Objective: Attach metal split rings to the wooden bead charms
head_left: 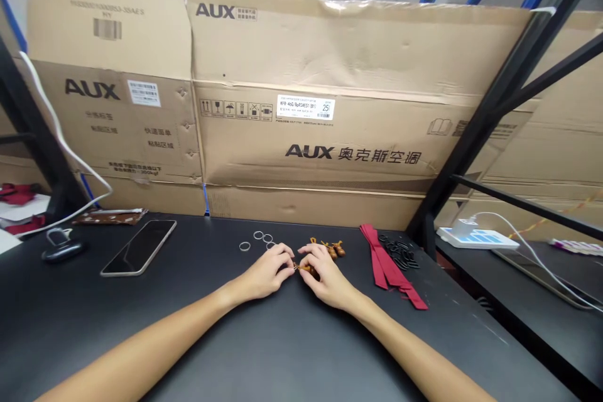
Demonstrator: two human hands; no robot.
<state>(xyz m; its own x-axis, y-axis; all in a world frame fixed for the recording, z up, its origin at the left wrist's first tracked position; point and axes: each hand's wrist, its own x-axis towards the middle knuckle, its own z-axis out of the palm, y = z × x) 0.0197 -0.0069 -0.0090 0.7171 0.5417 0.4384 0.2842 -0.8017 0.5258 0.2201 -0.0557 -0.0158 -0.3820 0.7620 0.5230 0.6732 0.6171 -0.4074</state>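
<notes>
As left hand (264, 273), right hand (327, 276) pinch brown piece (304, 269), AUX cartons (358, 94) behind.

Your view is evenly bright, with soft light seeming to fall from above, so your left hand (266, 271) and right hand (327, 277) cast only faint shadows on the dark table (235, 352). A pale sheen crosses the phone (139, 248). The wide lens bends the shelf posts (499, 113) near the edges, though focus looks fairly sharp throughout.

Room to pass lies on the black table (198, 352) below the left hand (266, 273) and right hand (327, 276); a phone (139, 248) blocks the left, red straps (391, 267) the right, and cardboard boxes (311, 56) the far edge.
</notes>
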